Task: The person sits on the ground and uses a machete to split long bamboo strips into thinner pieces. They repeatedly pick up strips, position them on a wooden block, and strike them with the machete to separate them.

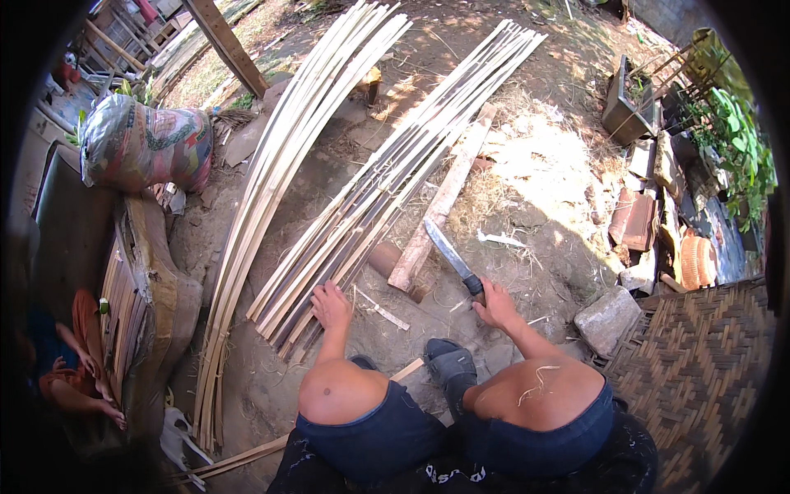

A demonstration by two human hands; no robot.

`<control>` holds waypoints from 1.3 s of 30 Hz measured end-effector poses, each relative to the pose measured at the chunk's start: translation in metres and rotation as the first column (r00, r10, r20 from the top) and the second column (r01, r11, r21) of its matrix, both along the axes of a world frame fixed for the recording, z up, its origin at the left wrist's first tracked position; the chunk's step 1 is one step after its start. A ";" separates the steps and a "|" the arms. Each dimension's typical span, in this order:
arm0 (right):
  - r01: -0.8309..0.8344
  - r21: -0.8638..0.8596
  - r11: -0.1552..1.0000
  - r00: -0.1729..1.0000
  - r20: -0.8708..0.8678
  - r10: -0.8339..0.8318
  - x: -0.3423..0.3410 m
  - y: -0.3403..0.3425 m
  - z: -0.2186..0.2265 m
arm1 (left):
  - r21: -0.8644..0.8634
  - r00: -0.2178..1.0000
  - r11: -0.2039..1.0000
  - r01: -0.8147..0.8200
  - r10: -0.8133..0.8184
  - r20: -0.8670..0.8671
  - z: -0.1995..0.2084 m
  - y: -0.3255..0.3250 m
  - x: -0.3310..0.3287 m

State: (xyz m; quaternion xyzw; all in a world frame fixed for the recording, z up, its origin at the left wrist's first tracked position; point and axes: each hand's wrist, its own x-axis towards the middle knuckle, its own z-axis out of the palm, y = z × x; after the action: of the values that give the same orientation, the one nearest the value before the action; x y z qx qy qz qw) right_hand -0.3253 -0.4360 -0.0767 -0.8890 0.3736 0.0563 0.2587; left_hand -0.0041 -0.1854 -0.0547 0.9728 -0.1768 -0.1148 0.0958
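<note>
My right hand (498, 305) is closed round the dark handle of a long knife (445, 249). Its blade points up and to the left, near a pale round log (448, 193) on the ground. My left hand (331, 305) rests at the near right edge of a fanned bundle of split bamboo strips (370, 202), fingers stretched out and touching the strips. Some of these strips are pale, others dark brown. Further left lies a second, paler bundle of bamboo strips (276, 165), long and curving. Both bundles reach far ahead of me.
A stuffed sack (148, 144) stands at the far left. Below it is a wooden bench-like slab (160, 288), with another person's hands (95, 387) nearby. To the right are a grey stone (607, 321), a woven bamboo mat (691, 370) and a planter (629, 103). Shavings litter the ground.
</note>
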 end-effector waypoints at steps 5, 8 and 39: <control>0.020 0.034 0.999 1.000 -0.024 -0.019 0.020 0.011 0.009 | 0.121 0.975 0.989 0.091 -0.113 0.190 -0.023 0.038 0.031; 0.038 0.097 0.995 0.999 0.004 -0.039 0.022 0.008 0.006 | -0.110 0.996 0.992 0.056 -0.048 0.079 -0.007 0.041 0.052; 0.035 0.997 -0.062 0.968 -0.049 -0.245 0.050 0.104 0.076 | -0.279 0.953 0.946 0.167 -0.228 -0.200 0.039 -0.263 -0.047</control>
State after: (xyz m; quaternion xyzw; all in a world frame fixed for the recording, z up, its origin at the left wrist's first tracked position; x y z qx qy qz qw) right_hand -0.2752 -0.3319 -0.0002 -0.3846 0.2862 0.2163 0.8505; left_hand -0.0514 -0.4486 -0.0152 0.9093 -0.2752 -0.2112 0.2296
